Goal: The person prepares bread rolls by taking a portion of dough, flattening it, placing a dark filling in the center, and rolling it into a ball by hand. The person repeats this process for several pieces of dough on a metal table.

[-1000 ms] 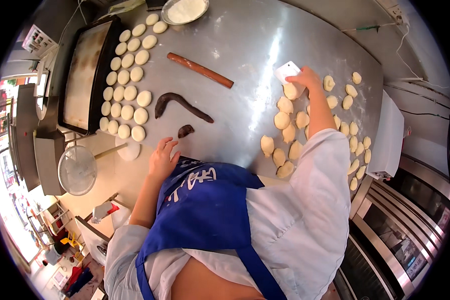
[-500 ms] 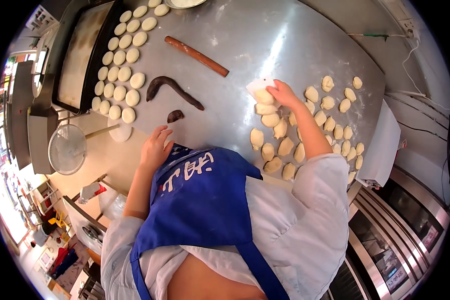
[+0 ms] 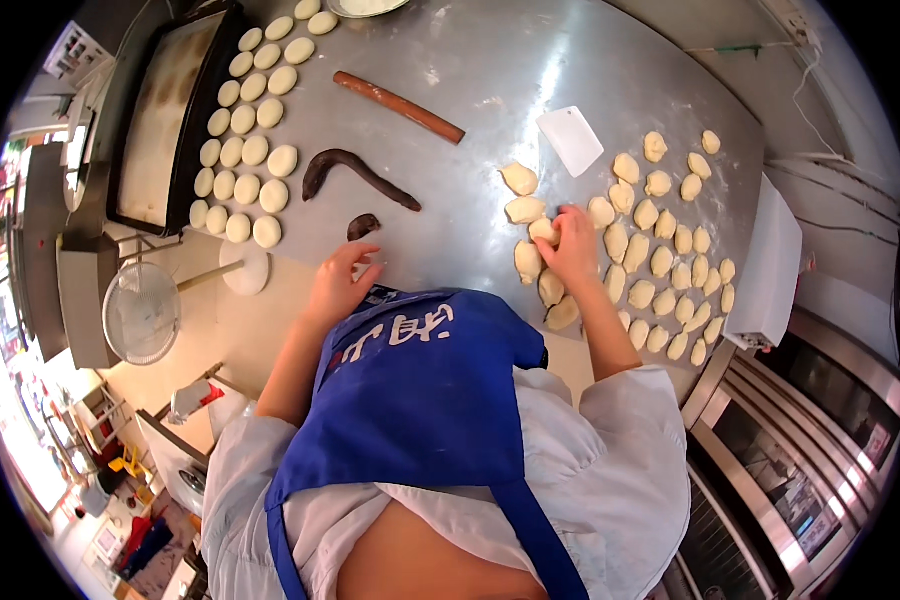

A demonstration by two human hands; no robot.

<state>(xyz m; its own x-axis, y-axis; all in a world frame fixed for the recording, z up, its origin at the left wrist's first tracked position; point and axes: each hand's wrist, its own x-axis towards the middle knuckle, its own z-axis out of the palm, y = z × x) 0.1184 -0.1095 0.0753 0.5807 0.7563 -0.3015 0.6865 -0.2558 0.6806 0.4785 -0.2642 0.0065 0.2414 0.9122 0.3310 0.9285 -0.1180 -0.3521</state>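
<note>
My right hand [image 3: 574, 248] has its fingers closed on a pale dough piece [image 3: 543, 231] at the edge of a group of dough lumps. More lumps, such as one dough lump [image 3: 519, 179], lie just beyond and beside it. A white dough scraper [image 3: 571, 141] rests flat on the steel table, beyond that hand. At the table's near edge, my left hand [image 3: 344, 279] is open with loosely bent fingers and nothing visible in it. A small dark lump of filling [image 3: 363, 226] sits just beyond it, and a long curved dark roll [image 3: 360, 178] lies farther off.
A wooden rolling pin [image 3: 399, 107] lies on the steel table [image 3: 470, 60]. Flat round dough discs [image 3: 270, 113] stand in rows at left, beside a black-rimmed baking tray [image 3: 168, 115]. Part of a bowl [image 3: 368, 6] shows at the far edge. Ovens [image 3: 770, 480] stand at right.
My right hand has let go of the scraper, which now lies on the table, and has come nearer to take a dough piece. Several lumps have shifted to the right, away from the nearest group.
</note>
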